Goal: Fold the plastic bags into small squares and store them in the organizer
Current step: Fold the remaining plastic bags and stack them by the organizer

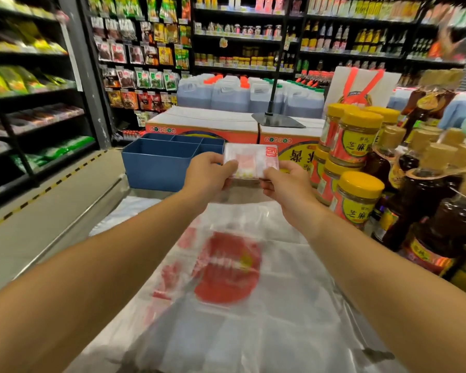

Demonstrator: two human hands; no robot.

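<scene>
We note the folded bag (250, 161) at frame centre, pinched between left hand (209, 175) and right hand (287, 184), beside the organizer (156, 168).

Both bare forearms reach forward from the lower corners and converge toward the middle. The left hand (209, 172) is raised, its fingers (230, 166) curled and pinching the left edge of a small folded white and red plastic bag (250, 160). The right hand (287, 184) mirrors it, thumb on top, gripping the bag's lower right edge. The two hands are near each other, apart.
</scene>
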